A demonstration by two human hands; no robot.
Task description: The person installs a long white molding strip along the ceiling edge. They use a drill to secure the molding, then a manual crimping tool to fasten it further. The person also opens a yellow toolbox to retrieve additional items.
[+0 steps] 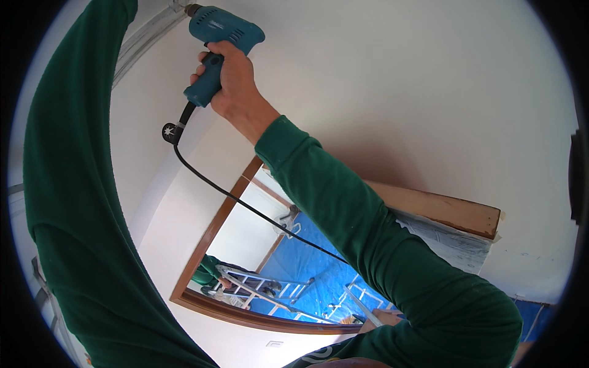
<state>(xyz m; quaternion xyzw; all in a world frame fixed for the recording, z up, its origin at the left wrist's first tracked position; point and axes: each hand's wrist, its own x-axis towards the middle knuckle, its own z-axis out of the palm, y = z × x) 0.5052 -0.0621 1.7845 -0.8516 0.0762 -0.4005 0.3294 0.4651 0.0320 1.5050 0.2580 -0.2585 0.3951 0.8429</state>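
Pale wall surface (429,92), behind the grip and far to its right. Green left sleeve (73,153), left of the grip, running out at the upper edge; left hand out of view, its hold impossible to tell. Brown-framed opening (213,232), below the grip, with blue sheeting (291,264) and a pale ladder (251,289) within its outline. Wooden ledge (442,211), below and well to the right of the grip. Teal power drill (227,27), in the grip: body above, nose pointing up and left. Right hand (236,80), closed around the drill's handle, fingertips showing at its left; trigger pressure not discernible. Black cord (219,189), trailing from the handle's base, down and right of the grip. Black holder (169,132), on the cord just below the grip. Metal chuck (194,10), above and left of the grip; bit tip not distinguishable. Handling, as judged: fairly heavy toward the motor, rigid, hard-shelled, perhaps slippery if dusty, liable to twist under load. Best held high on the handle, close behind the body, wrist in line with the nose, cord slack.
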